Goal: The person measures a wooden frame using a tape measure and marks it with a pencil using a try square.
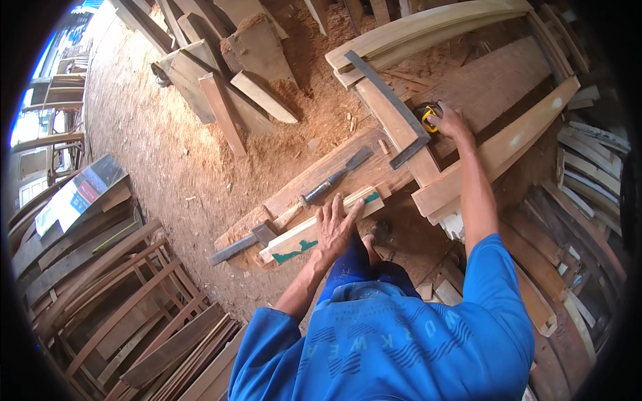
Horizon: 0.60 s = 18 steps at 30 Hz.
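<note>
My left hand (336, 228) is laid over a pale wooden piece (294, 246) with green patches along its edge, fingers reaching across its top. This piece lies along the near side of a long brown plank (391, 172). In my right hand (449, 123), a yellow and black tape measure (429, 119) is held above a wide board, beside a dark metal square (389, 95). The square rests across a wooden frame. Just beyond my left hand, a chisel (334, 178) and a hammer (257, 239) with a wooden handle lie on the plank.
Curved frame rails (428, 33) stand at the far right. Upright boards (217, 93) stand in sawdust (167, 110) at the far left. Stacks of curved wooden parts (127, 301) fill the near left, and more timber strips (592, 180) are piled on the right.
</note>
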### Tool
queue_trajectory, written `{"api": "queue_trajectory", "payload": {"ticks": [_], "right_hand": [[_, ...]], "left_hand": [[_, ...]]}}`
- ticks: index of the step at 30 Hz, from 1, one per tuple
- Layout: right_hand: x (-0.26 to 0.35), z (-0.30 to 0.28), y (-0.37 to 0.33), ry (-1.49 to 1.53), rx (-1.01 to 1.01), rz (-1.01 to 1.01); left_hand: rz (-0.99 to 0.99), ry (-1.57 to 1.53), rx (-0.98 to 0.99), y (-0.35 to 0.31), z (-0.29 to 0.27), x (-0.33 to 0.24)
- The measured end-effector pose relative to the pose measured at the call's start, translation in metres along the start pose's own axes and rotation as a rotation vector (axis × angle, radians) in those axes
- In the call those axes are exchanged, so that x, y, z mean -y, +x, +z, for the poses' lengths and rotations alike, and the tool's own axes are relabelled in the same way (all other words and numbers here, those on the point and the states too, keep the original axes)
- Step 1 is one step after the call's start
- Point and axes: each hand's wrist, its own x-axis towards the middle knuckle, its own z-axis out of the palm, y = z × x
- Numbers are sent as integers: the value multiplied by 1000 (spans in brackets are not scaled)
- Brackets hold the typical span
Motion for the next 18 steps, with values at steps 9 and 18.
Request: {"api": "queue_trajectory", "payload": {"ticks": [9,18], "right_hand": [[-13,31,5,124,-143,-405],[-30,24,22,-118,-245,-69]], "left_hand": [[46,-134,-11,31,-14,4],[-16,-126,-86,24,-4,0]]}}
